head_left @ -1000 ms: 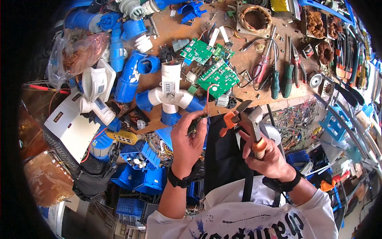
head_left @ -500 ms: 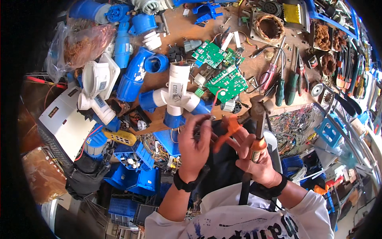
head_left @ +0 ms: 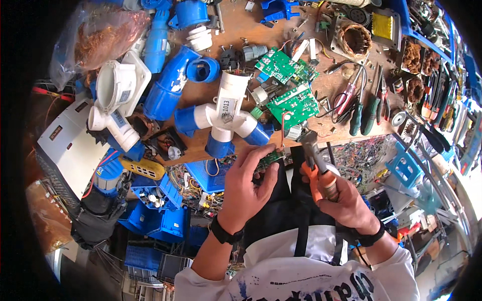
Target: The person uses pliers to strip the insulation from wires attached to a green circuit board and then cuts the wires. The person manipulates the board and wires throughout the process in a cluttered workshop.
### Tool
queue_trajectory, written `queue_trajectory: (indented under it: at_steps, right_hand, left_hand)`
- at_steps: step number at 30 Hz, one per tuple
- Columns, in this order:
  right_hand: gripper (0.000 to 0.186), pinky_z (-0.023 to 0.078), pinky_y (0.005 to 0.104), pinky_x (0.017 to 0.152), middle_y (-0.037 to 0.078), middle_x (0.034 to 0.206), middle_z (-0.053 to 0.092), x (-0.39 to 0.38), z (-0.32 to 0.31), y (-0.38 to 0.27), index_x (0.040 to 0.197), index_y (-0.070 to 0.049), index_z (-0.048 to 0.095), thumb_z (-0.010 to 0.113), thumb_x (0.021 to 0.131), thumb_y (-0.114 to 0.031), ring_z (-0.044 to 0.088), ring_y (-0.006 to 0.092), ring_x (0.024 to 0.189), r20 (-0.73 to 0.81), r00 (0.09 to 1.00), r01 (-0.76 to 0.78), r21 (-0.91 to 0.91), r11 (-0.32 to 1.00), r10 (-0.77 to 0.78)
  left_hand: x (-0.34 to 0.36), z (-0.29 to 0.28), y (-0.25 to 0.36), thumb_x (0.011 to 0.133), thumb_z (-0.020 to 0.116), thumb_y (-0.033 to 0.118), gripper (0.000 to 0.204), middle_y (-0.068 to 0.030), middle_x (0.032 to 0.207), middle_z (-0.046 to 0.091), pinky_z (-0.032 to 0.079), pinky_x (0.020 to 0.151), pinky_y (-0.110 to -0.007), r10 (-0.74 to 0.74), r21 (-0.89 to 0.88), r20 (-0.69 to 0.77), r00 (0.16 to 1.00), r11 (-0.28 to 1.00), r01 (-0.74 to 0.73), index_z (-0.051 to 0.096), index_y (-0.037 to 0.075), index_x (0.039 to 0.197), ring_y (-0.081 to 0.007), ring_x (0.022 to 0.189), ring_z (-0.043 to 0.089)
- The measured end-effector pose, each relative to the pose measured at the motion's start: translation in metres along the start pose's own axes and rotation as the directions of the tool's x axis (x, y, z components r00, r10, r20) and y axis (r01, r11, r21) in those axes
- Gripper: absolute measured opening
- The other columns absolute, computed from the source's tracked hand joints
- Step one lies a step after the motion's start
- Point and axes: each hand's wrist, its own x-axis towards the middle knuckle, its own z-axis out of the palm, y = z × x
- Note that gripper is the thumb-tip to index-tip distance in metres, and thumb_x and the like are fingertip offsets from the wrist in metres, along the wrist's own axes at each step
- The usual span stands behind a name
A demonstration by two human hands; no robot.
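My left hand (head_left: 247, 181) is closed around a small green circuit board (head_left: 271, 158), just off the table's near edge. A thin reddish wire (head_left: 282, 131) runs from that board up toward the larger green circuit board (head_left: 293, 106) on the table. In my right hand (head_left: 349, 203) are a hammer (head_left: 329, 184) and an orange-handled hand tool (head_left: 312, 179), gripped together. The hammer's metal head (head_left: 309, 142) points up and left, close to the small board. The orange tool's jaws are hidden behind the hammer.
On the wooden table (head_left: 201, 100) a white and blue branched pipe fitting (head_left: 228, 113) lies beside a blue elbow pipe (head_left: 173, 83). Green-handled screwdrivers (head_left: 371, 111) and pliers (head_left: 385, 103) lie at the right. Blue bins (head_left: 168, 223) stand below left, and tangled wires (head_left: 359, 158) lie below the edge.
The hammer has tipped to the left, and the orange handles have drawn in against it. My left hand has opened out somewhat, exposing the small board. The whole view has shifted slightly.
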Motion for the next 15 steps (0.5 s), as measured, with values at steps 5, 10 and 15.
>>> queue_trajectory:
  at_steps: [5,10,15]
  right_hand:
    - [0.058,0.047,0.0365,0.083,0.02,0.104,0.06,-0.008,0.005,-0.005,0.128,0.003,0.047,0.062,0.072,-0.007,0.061,0.0334,0.094,0.031,0.995,-0.081,-0.203,0.976,0.089]
    - [0.058,0.048,0.0382,0.081,0.021,0.096,0.06,0.0,0.006,-0.018,0.129,0.002,0.046,0.061,0.073,-0.009,0.06,0.0375,0.09,0.039,0.992,-0.105,-0.307,0.946,0.123]
    - [0.058,0.048,0.0393,0.08,0.021,0.094,0.061,0.005,0.002,-0.022,0.129,0.001,0.046,0.06,0.073,-0.01,0.06,0.039,0.09,0.084,0.978,-0.151,-0.331,0.932,0.189]
  left_hand:
    - [-0.001,-0.002,-0.013,0.088,0.064,0.01,0.024,-0.0152,0.096,0.063,0.052,0.066,-0.036,0.136,0.093,-0.002,0.991,0.987,-0.135,0.061,0.002,0.111,-0.0322,0.081,0.063]
    - [-0.004,-0.004,-0.012,0.091,0.062,0.012,0.022,-0.0139,0.096,0.063,0.05,0.062,-0.032,-0.006,-0.003,0.048,0.999,1.0,0.006,0.062,0.002,0.11,-0.0269,0.076,0.062]
    - [-0.003,-0.005,-0.016,0.092,0.061,0.011,0.019,-0.0119,0.094,0.062,0.045,0.057,-0.028,-0.007,-0.032,0.053,0.999,0.999,0.009,0.061,0.002,0.109,-0.0211,0.068,0.058]
